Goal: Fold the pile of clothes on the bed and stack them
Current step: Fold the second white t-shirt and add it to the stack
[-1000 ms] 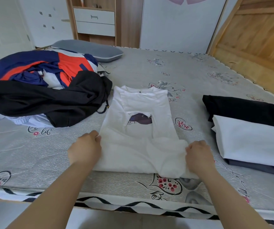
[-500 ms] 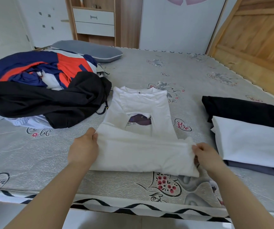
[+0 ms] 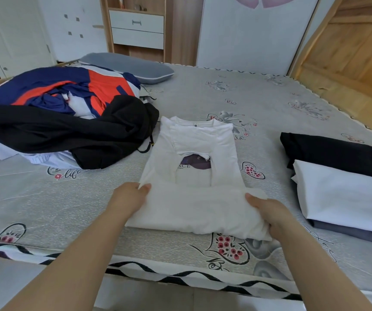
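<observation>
White shirt (image 3: 199, 153): mid-bed, hem end doubled over. Left hand (image 3: 129, 198) and right hand (image 3: 268, 213) pinch its fold corners. Carry both corners level toward collar; keep edges aligned.

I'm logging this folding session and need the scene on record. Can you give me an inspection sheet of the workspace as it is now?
Surface: bed with grey flower-print cover.
Job's things: white shirt, sleeves folded in, bottom part lifted; unfolded pile at left; folded stack at right, white piece on top, dark ones beneath and behind.
Clutter: grey pillow behind the pile.
Hands: left hand grips the shirt's lower left edge; right hand grips its lower right edge.
Cables: nothing seen.
Surroundings: drawer unit, white wardrobe doors, wooden panel at right.
</observation>
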